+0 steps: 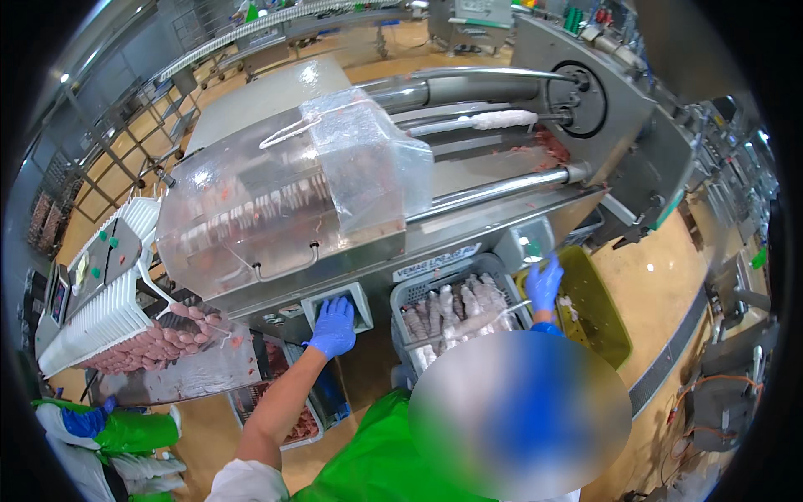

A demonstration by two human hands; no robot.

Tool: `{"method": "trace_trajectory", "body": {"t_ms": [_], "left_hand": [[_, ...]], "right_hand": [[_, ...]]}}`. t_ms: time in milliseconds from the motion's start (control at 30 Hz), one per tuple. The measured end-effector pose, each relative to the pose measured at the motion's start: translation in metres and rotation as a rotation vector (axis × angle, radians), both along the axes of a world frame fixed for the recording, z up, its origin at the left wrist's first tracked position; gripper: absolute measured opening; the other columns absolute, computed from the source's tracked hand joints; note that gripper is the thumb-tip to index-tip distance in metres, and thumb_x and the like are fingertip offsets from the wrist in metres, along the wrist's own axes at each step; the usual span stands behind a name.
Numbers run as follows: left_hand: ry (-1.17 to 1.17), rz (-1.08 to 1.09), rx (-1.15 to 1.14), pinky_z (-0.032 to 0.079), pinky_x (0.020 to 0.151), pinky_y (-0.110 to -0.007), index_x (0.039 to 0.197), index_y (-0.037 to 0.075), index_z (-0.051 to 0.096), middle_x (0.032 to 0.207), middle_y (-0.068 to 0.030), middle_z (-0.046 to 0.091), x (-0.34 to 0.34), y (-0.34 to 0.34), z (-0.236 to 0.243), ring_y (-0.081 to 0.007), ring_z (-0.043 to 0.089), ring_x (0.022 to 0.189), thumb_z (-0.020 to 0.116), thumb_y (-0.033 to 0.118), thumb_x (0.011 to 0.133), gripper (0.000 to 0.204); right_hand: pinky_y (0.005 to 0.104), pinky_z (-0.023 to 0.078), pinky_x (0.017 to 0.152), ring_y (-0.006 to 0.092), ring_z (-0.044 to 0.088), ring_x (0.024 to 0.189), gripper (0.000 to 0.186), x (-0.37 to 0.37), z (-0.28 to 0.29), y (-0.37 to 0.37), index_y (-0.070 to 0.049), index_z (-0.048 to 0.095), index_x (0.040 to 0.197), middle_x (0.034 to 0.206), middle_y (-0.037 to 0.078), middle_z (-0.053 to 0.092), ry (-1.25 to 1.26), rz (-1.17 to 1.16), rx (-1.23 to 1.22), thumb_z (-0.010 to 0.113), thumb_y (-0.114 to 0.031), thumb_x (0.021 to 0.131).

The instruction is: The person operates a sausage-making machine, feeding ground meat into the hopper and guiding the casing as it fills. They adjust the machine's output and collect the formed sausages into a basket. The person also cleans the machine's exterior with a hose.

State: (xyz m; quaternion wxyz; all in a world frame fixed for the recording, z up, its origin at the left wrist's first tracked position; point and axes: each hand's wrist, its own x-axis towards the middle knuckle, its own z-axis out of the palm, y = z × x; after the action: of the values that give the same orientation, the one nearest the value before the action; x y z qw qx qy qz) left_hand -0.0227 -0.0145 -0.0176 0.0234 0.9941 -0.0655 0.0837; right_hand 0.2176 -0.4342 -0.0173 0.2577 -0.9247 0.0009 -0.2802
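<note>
My left hand [335, 326], in a blue glove, reaches into a square grey recess [363, 305] on the front of a steel machine [251, 192]. Its fingers lie outstretched; what the fingertips touch is hidden. My right hand [545, 284], also blue-gloved, is raised with fingers apart beside the grey crate. It is just below a second grey recess [539, 230] that has a green part inside. Several whitish wrinkled sticks [456, 309] lie in the grey crate [401, 293]. A thin rod [508, 311] crosses them towards my right hand; whether they touch I cannot tell.
An olive-green tub [615, 322] stands right of the crate. At left, linked sausages [150, 343] hang from a white rack conveyor [100, 318]. Below are crates of meat [303, 425]. A person in a green apron [138, 431] stands lower left. A blurred disc hides the lower right.
</note>
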Motion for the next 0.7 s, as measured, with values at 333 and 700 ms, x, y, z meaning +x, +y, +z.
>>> {"method": "trace_trajectory", "body": {"t_ms": [333, 700], "left_hand": [[0.546, 0.114, -0.169, 0.020, 0.106, -0.052, 0.114, -0.010, 0.048, 0.129, -0.0301, 0.036, -0.002, 0.001, 0.014, -0.0446, 0.030, 0.123, 0.058, 0.033, 0.064, 0.066], [0.816, 0.145, -0.411, 0.014, 0.108, -0.052, 0.130, -0.008, 0.033, 0.139, -0.0259, 0.024, 0.013, 0.005, 0.047, -0.0414, 0.015, 0.132, 0.068, 0.041, 0.061, 0.092]], "right_hand": [[0.0363, 0.043, 0.086, 0.0309, 0.056, 0.102, 0.054, 0.111, 0.005, 0.032, -0.005, 0.050, 0.124, 0.114, 0.023, 0.055, 0.110, -0.150, 0.271, 0.051, -0.009, 0.071], [0.0462, 0.046, 0.069, 0.0360, 0.061, 0.080, 0.043, 0.164, -0.082, -0.074, 0.000, 0.061, 0.104, 0.094, 0.024, 0.063, 0.307, -0.244, -0.038, 0.055, -0.035, 0.080]]}}
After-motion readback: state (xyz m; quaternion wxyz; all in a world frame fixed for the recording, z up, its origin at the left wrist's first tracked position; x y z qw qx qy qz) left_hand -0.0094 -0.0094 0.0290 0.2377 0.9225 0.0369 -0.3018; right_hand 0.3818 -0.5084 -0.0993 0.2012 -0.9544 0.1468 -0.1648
